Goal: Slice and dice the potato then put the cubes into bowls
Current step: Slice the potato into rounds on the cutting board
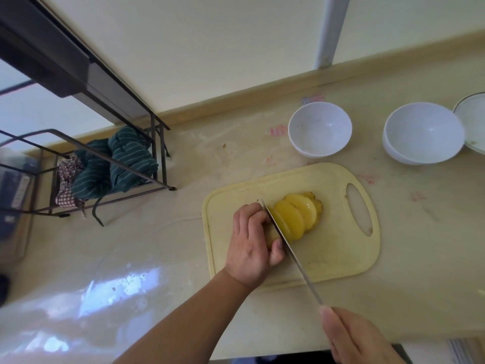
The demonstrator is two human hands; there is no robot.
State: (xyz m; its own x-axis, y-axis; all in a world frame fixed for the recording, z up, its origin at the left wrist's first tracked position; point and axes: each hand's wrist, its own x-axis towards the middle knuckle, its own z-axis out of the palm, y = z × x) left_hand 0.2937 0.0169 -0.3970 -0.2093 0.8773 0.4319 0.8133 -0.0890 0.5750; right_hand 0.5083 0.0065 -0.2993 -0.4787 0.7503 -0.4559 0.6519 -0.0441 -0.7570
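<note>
We see bare counter (409,232) right of the cutting board (338,261), an open way toward the two white bowls (319,130) (423,133). To the left, a wire rack (110,177) stuffed with cloths (115,164) blocks the back corner, and the knife (291,252) slants across the board's near half.

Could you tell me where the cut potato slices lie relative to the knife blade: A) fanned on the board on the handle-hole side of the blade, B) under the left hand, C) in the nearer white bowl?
A: the slices lean fanned on the cutting board, right of the knife blade.
</note>
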